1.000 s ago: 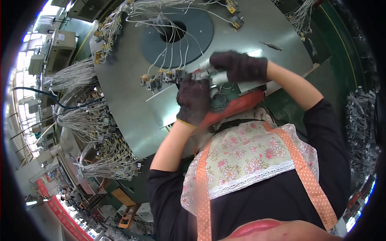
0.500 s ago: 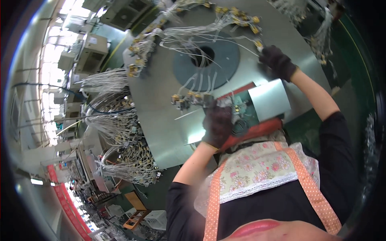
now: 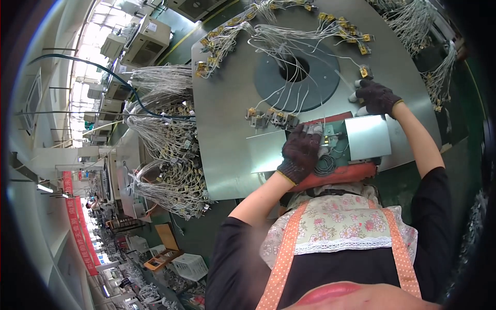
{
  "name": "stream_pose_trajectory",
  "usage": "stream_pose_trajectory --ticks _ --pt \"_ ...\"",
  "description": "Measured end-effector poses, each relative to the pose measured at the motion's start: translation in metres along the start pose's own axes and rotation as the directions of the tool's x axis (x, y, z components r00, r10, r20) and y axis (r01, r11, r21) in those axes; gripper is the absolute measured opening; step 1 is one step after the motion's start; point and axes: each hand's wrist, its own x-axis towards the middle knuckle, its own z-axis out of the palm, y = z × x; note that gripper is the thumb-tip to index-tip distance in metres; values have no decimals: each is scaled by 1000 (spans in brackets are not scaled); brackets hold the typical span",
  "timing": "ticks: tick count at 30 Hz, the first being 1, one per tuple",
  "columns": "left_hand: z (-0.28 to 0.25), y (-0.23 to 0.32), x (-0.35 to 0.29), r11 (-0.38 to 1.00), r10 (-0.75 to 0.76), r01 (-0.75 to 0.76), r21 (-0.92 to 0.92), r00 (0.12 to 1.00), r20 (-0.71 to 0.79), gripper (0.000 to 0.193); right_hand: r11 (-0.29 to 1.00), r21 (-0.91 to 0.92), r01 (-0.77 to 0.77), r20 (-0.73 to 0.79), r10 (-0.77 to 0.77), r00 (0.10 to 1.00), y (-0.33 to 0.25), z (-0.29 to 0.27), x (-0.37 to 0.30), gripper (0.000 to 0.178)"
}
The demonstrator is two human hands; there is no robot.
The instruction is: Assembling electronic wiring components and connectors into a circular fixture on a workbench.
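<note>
My left hand (image 3: 300,151), in a dark knit glove with white fingertips, rests on a green fixture (image 3: 336,150) with a red frame at the near edge of a round grey metal table (image 3: 227,108); its fingers press on a small part with thin wires. My right hand (image 3: 376,96), also gloved, reaches farther out and pinches a small yellow-and-grey connector (image 3: 365,72) on a white wire. A shiny metal plate (image 3: 368,137) lies on the fixture between the hands. A dark disc with a centre hole (image 3: 297,75) sits mid-table, wires fanning from it.
Several wired connectors (image 3: 271,119) lie in a row left of the fixture, more along the table's far rim (image 3: 341,26). Bundles of grey wire harnesses (image 3: 165,155) hang off the left side. Machines and crates stand on the floor at left.
My right hand has moved away from the fixture, out and to the right, to a connector near the disc. My left hand has stayed on the fixture. The view has tilted.
</note>
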Motion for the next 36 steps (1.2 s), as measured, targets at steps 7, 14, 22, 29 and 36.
stream_pose_trajectory --ticks 7,14,22,29,36 --pt "5 -2 -7 996 -27 42 -79 983 183 60 984 -155 94 -365 -145 920 36 18 -14 35" --pt "8 -3 -8 996 29 -20 -88 995 98 56 970 56 237 -426 -191 884 -11 -53 -79 41" --pt "6 -4 0 997 48 -38 -60 986 159 58 843 520 139 -632 270 727 -74 -30 -81 37" --pt "4 -5 4 993 57 -37 -108 981 185 60 587 808 50 -393 473 788 -65 4 -45 40" --pt "1 -1 5 995 33 -16 -97 982 187 57 -30 981 193 -145 547 825 -107 -52 -99 27"
